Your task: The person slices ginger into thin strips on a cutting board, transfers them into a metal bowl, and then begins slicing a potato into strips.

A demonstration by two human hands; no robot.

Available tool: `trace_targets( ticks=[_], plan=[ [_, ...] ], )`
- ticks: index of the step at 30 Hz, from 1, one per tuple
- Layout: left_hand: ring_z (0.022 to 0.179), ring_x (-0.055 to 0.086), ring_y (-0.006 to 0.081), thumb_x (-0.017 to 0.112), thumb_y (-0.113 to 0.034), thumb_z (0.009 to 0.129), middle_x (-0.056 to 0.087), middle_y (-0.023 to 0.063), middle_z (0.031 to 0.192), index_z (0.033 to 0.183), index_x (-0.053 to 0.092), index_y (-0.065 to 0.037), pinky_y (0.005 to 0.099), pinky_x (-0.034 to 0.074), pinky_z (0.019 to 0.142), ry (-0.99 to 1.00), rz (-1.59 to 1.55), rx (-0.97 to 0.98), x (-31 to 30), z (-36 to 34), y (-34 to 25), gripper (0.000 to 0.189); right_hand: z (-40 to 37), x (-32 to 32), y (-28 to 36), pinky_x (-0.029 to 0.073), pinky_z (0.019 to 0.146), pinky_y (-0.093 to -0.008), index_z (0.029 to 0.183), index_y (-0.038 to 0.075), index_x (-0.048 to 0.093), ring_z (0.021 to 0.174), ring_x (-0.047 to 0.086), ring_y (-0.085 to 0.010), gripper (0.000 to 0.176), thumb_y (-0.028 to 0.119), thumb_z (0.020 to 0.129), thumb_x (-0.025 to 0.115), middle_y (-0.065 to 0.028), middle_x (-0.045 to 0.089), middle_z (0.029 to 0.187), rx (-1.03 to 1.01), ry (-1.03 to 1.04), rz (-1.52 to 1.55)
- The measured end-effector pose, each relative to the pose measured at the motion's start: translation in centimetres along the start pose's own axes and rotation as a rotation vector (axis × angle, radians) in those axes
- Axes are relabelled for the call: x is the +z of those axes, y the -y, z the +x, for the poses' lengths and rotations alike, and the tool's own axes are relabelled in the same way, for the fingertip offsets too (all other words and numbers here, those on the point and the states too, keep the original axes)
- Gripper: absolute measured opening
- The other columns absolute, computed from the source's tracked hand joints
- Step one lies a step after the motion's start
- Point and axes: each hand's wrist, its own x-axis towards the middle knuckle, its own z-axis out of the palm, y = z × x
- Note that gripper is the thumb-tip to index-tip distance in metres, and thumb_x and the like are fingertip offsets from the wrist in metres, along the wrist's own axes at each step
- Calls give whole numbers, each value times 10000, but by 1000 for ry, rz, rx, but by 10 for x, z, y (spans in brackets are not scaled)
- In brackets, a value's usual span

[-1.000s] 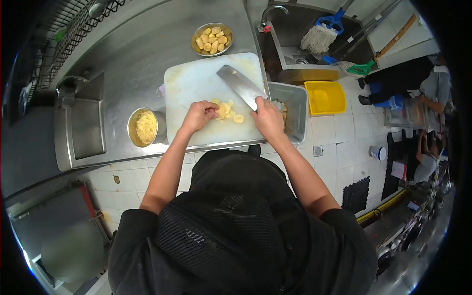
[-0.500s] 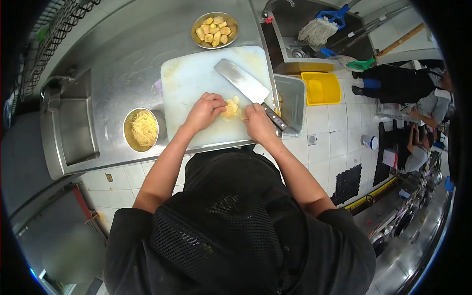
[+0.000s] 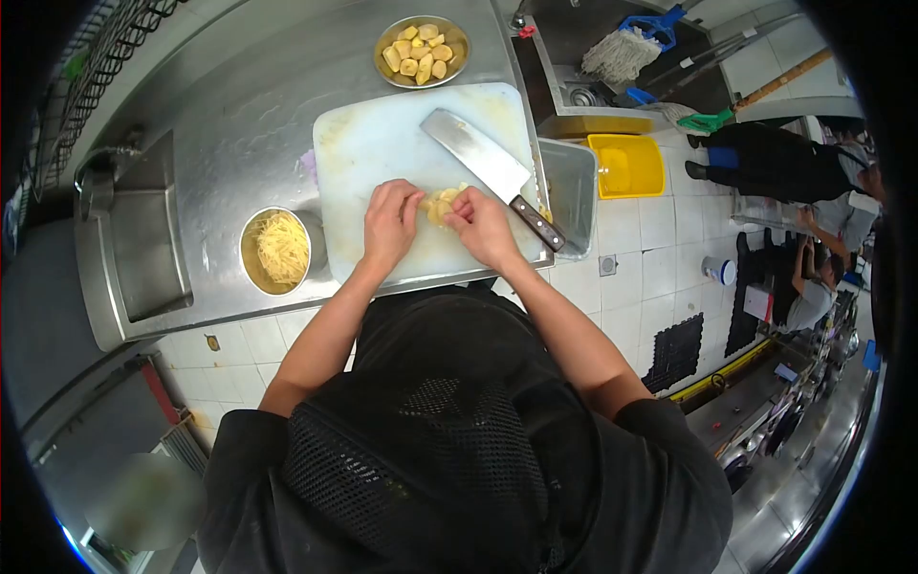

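Observation:
Thin pale yellow slices (image 3: pixel 439 207) lie in a small heap on the white cutting board (image 3: pixel 359 139). My left hand (image 3: pixel 390 222) is at the heap's left side, its fingers bent together at the slices. From the right, my right hand (image 3: pixel 478 225) pinches at the same slices with thumb and forefinger. A cleaver (image 3: pixel 478 153) rests flat on the board beyond my right hand, its dark handle pointing toward the near right corner; neither hand touches it.
A bowl of peeled yellow chunks (image 3: pixel 422 53) stands behind the board. To the left is a metal container of thin yellow shreds (image 3: pixel 277 251). A grey bin (image 3: pixel 571 191) and a yellow tub (image 3: pixel 626 165) are at the right. Two people (image 3: pixel 813 277) stand far right.
My right hand has moved left, away from beside the cleaver handle and in to the slices. My left hand has shifted slightly left, its fingers still near the heap.

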Motion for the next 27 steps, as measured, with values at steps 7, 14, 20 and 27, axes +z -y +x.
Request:
trace_targets(
  ticks=[7, 14, 20, 27],
  plan=[
    [925, 627, 313, 764, -39, 845, 674, 103, 1003, 918, 706, -23, 417, 528, 801, 116, 70, 203, -2, -27, -5, 94, -2, -7, 16, 527, 737, -471, 925, -19, 571, 819, 667, -449, 213, 75, 872, 755, -262, 672, 853, 11, 17, -215],
    [975, 614, 315, 755, -41, 843, 672, 104, 1047, 996, 730, -24, 413, 529, 845, 131, 48, 174, -1, -24, -11, 156, -8, -29, -7, 535, 771, -446, 1006, -2, 636, 838, 674, -374, 209, 118, 878, 749, -210, 681, 940, -26, -45, -385],
    [1071, 593, 327, 762, -60, 840, 654, 112, 1178, 1098, 722, -22, 406, 518, 922, 354, 85, 115, -2, -6, 1, 264, -7, -17, 4, 529, 855, -513, 1054, 21, 618, 1017, 646, -424, 234, 117, 877, 737, -215, 604, 1125, 66, 23, -485],
    [1210, 521, 346, 813, -271, 820, 604, 146, 1304, 1308, 632, -40, 435, 460, 1050, 364, 280, 141, 14, 4, -25, 570, -17, -30, 5, 522, 825, -509, 1035, 7, 592, 963, 653, -417, 200, 66, 886, 710, -220, 632, 1040, 38, 4, -426]
  ],
)
